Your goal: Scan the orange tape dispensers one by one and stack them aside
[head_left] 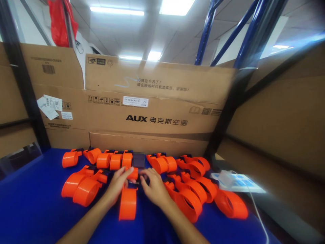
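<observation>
From my feed, my left hand [117, 185] and right hand [152, 188] cover the head of the orange dispenser [128, 202] between them, grip unreadable, both forearms cut at bottom edge, white cable [256, 208] runs off frame.

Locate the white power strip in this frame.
In the head view, the white power strip lies at the right edge of the blue table, just right of the orange pieces.

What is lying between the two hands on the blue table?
In the head view, an orange strap piece runs between the left hand and right hand.
</observation>
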A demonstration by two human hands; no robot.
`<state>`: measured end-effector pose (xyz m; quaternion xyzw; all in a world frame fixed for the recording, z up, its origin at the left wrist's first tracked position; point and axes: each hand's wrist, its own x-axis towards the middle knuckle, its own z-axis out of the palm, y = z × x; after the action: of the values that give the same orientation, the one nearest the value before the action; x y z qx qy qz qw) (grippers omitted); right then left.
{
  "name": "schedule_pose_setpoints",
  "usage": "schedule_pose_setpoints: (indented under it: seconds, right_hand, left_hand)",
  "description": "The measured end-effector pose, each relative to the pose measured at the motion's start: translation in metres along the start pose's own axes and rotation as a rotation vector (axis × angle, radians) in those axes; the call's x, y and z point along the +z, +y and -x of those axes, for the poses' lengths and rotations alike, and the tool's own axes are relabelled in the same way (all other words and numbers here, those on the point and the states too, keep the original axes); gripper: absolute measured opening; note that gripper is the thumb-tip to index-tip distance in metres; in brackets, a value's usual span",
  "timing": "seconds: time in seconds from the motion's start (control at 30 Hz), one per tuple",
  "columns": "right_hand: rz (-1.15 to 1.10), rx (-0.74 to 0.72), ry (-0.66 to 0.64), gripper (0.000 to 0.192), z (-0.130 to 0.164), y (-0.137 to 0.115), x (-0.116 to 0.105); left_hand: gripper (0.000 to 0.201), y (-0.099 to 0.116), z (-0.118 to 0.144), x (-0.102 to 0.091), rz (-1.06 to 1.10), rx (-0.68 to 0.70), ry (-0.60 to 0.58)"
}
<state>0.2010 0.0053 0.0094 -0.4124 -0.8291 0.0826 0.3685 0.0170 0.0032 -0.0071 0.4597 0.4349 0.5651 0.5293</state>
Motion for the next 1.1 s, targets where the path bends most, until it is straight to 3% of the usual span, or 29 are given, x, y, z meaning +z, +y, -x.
schedule_pose_setpoints:
  seconds: [0.13, 0.27, 0.4, 0.5, 0.57, 0.73, 0.8, 0.87, 0.97, 1.03, 1.1]
  right_hand:
    - [-0.105, 0.022, 0.156, 0.021, 0.000, -0.004, -0.013]
    - [-0.116, 0.045, 0.179, 0.020, 0.001, -0.006, -0.016]
    - [-0.133, 0.073, 0.163, 0.020, 0.001, -0.005, -0.017]
    - [-0.169, 0.107, 0.147, 0.022, 0.001, -0.006, -0.020]
    - [-0.252, 0.090, 0.069, 0.028, 0.001, -0.010, -0.024]
    - [-0.540, -0.127, -0.353, 0.068, 0.009, -0.026, -0.036]
    - [-0.524, -0.135, -0.402, 0.082, 0.013, -0.033, -0.037]
    - [-0.503, -0.113, -0.403, 0.084, 0.014, -0.038, -0.036]
    - [-0.539, -0.091, -0.353, 0.077, 0.014, -0.042, -0.032]
    - [-0.563, -0.091, -0.290, 0.076, 0.015, -0.043, -0.031]
    - [-0.567, -0.098, -0.264, 0.077, 0.016, -0.045, -0.031]
  left_hand:
    - [0.045, 0.001, 0.003, 0.002, -0.123, -0.010, -0.157]
    - [0.044, 0.001, 0.008, 0.003, -0.177, -0.032, -0.266]
    - [0.043, 0.004, 0.007, 0.001, -0.175, -0.017, -0.240]
    - [0.044, 0.008, 0.004, -0.002, -0.096, 0.006, -0.129]
    - [0.044, 0.011, 0.002, -0.004, -0.002, 0.034, -0.023]
    - [0.044, 0.013, -0.001, -0.004, 0.151, 0.064, 0.098]
    - [0.046, 0.013, -0.001, -0.003, 0.138, 0.079, 0.150]
    - [0.049, 0.016, 0.003, -0.003, 0.041, 0.135, 0.208]
    - [0.049, 0.031, 0.022, -0.009, -0.293, 0.320, 0.214]
    - [0.054, 0.045, 0.042, -0.015, -0.625, 0.524, 0.111]
    - [0.074, 0.060, 0.061, -0.024, -0.913, 0.652, -0.171]
